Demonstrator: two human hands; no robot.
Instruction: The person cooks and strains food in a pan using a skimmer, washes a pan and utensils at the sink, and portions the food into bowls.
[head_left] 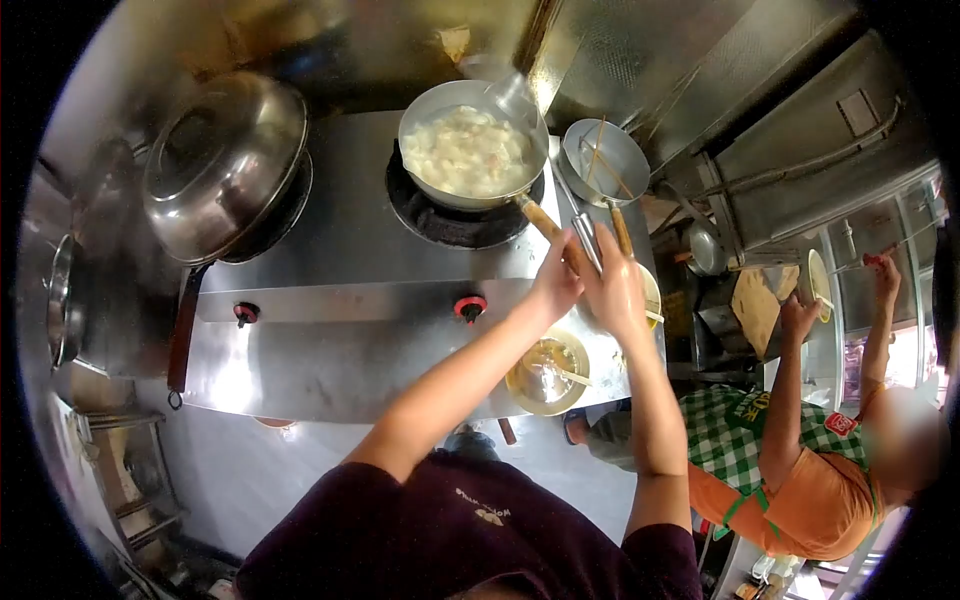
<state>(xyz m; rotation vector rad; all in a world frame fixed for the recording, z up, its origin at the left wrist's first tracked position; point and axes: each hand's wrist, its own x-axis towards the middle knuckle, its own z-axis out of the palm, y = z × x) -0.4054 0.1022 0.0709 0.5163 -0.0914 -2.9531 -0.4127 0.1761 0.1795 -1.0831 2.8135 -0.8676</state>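
Note:
A pan full of pale, dumpling-like pieces in cloudy liquid stands on the black burner. Its wooden handle slopes toward me, and my left hand is closed around it. Beside it, my right hand grips the metal handle of a ladle-like tool. The tool's blurred, shiny head is at the pan's far right rim. Just right stands a smaller pan with chopsticks in it. Below my hands sits a bowl of brownish liquid with a spoon-like utensil.
A large domed metal lid covers a pan at left, whose long dark handle points toward me. Red knobs line the stove front. Another bowl is partly hidden behind my right hand. At right, a co-worker holds up a bowl.

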